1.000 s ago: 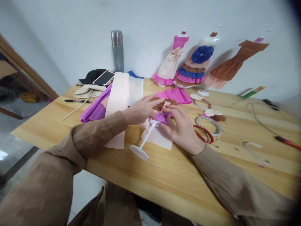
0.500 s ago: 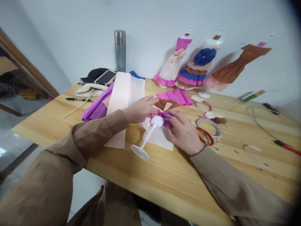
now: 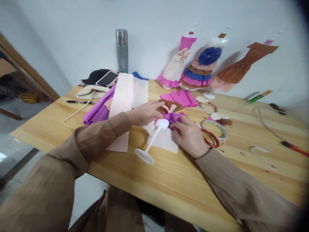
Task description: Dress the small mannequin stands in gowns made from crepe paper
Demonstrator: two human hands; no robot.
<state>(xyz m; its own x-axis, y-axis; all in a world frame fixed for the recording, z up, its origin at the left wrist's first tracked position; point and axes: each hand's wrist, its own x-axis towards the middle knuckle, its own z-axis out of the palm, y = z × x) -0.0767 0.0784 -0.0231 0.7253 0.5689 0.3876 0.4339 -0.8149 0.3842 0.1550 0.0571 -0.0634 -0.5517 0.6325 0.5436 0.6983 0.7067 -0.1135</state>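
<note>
A white plastic goblet lies tilted in front of me, its stem and round foot toward me. Around its cup end are purple crepe paper and a brown pleated crepe-paper fan. My left hand steadies the piece from the left, fingers over the brown pleats and thumb lower down. From the right, my right hand pinches the purple crepe paper between thumb and fingers beside the cup. A pale pink sheet lies beneath. The fingers partly hide where the paper meets the cup.
Pale paper strips and folded purple paper lie left. Tape rolls and a red ring are at right. Paper-dressed figures stand by the wall, near a thermos. A phone and pen lie back left.
My right fingers have drawn in and now pinch the purple paper, which spreads out more beside the cup. My left hand stays nearly in place.
</note>
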